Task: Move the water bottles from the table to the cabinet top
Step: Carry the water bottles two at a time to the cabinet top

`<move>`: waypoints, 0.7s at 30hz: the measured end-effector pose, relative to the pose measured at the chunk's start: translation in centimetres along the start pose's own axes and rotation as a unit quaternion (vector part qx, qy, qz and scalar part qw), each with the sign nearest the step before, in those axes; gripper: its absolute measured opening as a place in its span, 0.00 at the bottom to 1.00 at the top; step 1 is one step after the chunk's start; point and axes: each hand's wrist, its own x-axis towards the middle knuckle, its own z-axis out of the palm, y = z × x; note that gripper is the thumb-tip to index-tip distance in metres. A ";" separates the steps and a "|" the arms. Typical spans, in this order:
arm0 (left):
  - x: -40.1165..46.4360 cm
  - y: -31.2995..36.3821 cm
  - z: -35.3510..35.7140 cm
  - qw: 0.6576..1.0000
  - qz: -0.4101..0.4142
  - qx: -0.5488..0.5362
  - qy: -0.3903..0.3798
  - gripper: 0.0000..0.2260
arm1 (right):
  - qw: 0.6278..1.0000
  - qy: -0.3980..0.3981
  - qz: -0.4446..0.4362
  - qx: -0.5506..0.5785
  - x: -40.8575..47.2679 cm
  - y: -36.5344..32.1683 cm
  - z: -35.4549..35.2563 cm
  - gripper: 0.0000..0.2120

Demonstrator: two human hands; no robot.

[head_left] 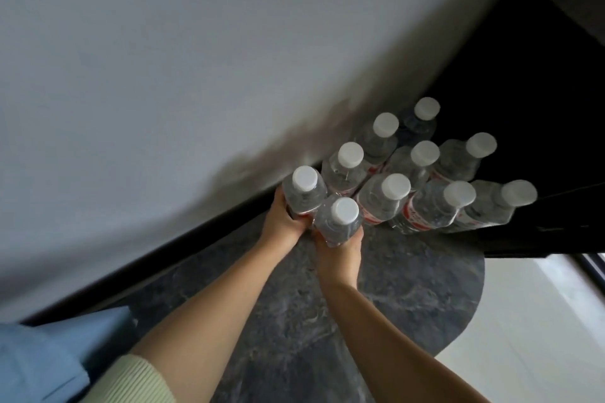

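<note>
Several clear water bottles (393, 196) with white caps and red labels stand grouped at the far side of a round dark marble table (409, 288). My left hand (281, 219) is wrapped around the leftmost bottle (302, 193), next to the wall. My right hand (340, 252) grips a second bottle (340, 219) just beside it, near the table's middle. Both held bottles are upright. The cabinet top is not in view.
A grey wall (163, 91) with a dark baseboard (147, 268) runs along the left, close to the bottles. A black surface (523, 91) rises behind the table at right. A blue cushion (49, 363) lies at lower left, pale floor (523, 321) at right.
</note>
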 end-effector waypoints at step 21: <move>-15.6 11.4 -5.2 0.942 0.036 0.334 -0.006 0.32 | 0.894 -0.115 -0.142 -0.409 -8.4 -11.3 -13.1 0.40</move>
